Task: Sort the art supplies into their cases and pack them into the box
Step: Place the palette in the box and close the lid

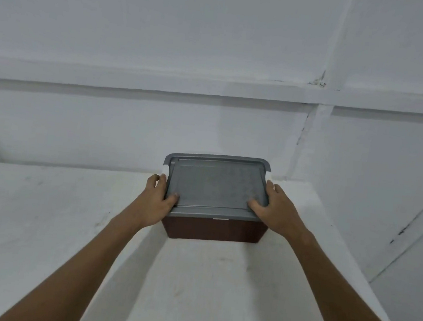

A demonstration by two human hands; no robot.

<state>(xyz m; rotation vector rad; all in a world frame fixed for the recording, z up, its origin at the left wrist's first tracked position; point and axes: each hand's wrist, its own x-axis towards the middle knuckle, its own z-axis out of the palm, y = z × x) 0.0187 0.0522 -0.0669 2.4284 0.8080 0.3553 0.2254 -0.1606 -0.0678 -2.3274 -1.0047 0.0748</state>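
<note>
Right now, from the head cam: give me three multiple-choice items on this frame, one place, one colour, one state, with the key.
1. Where does the dark brown plastic box sit?
A. on the white ledge by the wall
B. on a wooden floor
C. inside a drawer

2. What colour is the flat plastic lid?
A. red
B. grey
C. yellow

3. What state is the box in?
A. open, lid off
B. lid on, both hands at its sides
C. tipped on its side

Key:
1 A, the box rests on the white ledge near the white wall.
2 B, the lid is plainly grey over the brown body.
3 B, the lid covers the top, with the left hand and the right hand gripping its edges, thumbs on top.
</note>
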